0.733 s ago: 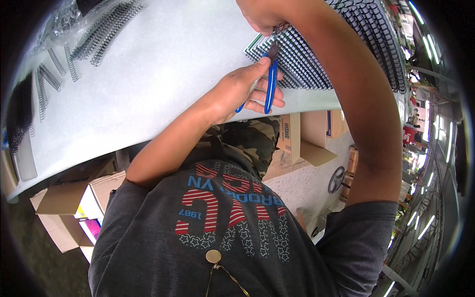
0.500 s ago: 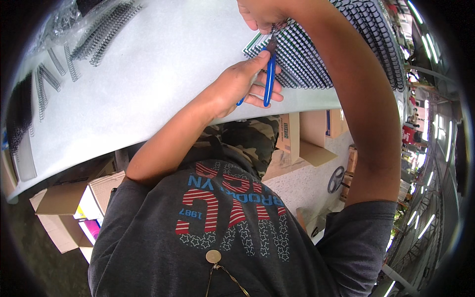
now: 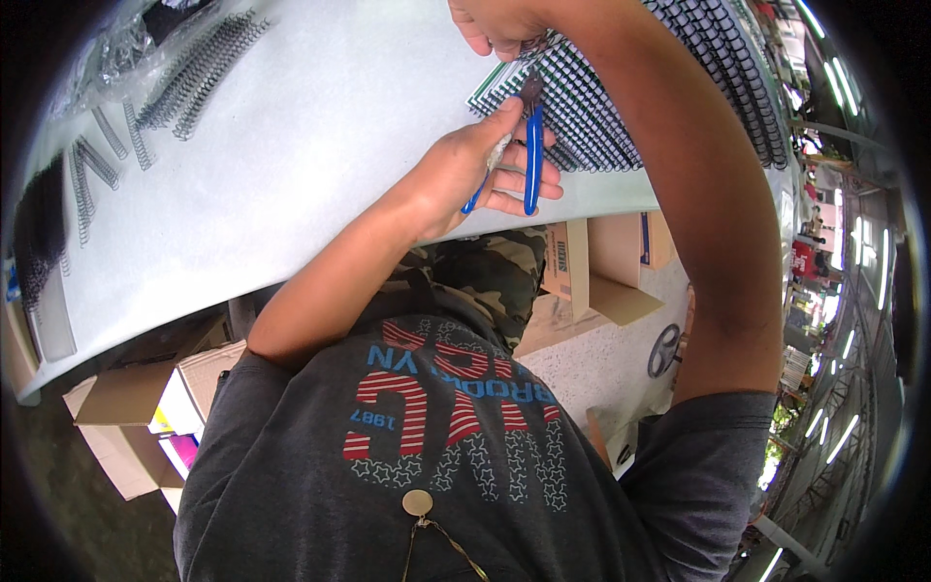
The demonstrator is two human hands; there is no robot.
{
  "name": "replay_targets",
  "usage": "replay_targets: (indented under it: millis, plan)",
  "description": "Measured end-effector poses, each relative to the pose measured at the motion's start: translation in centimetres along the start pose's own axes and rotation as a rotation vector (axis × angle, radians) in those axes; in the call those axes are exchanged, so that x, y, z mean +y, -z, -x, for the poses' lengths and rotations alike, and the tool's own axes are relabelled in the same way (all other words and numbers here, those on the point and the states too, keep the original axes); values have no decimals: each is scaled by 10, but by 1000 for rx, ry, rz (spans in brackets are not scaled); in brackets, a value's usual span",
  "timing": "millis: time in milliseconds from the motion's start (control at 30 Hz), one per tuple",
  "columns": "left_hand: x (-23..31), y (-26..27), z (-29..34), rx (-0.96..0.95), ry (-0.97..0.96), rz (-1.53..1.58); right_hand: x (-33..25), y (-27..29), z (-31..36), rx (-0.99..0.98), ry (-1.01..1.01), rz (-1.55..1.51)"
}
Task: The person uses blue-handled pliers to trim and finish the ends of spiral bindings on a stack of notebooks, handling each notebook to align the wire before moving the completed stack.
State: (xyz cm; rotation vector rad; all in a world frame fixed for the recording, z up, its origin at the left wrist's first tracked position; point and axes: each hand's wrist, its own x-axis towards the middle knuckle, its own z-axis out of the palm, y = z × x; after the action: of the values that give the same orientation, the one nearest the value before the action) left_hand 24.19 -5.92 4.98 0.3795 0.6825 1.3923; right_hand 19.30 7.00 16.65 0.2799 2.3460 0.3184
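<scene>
My left hand (image 3: pixel 465 165) is wrapped loosely round wire cutters (image 3: pixel 533 160) with blue handles, which are spread apart. Their dark jaws point away from me, over the near left corner of a stack of spiral-bound books (image 3: pixel 592 116). Rows of black wire coils and white edges with green lines show on the stack. Just beyond the jaws is my right hand (image 3: pixel 504 24), its fingers bent in at the coil ends and partly cut off by the upper edge of the view. What they pinch is too small to make out.
Loose black wire coils (image 3: pixel 208 73) lie at the far left of the white table (image 3: pixel 291 145), beside clear plastic wrap (image 3: pixel 116 39). Open cardboard boxes stand below the table, one at left (image 3: pixel 116 436) and one at right (image 3: pixel 611 281). More coiled bindings (image 3: pixel 727 68) lie beyond my right forearm.
The cutters' handles have spread wider, and their jaws have come slightly away from my right fingers. My right hand has shifted a little to the left.
</scene>
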Motion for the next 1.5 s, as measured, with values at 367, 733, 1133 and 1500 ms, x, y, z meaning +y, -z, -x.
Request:
replay_targets:
  millis: [367,733,1133,1500]
  plan:
    - [9,4,1,25,-7,-42,-2,2,1,41,14,51]
    - [12,1,11,8,3,-57,-3,4,-1,40,9,61]
    - [13,3,8,-6,-14,-63,-5,12,5,-4,-8,93]
    - [16,-7,6,10,-21,-66,-11,47,31,-203,-94,138]
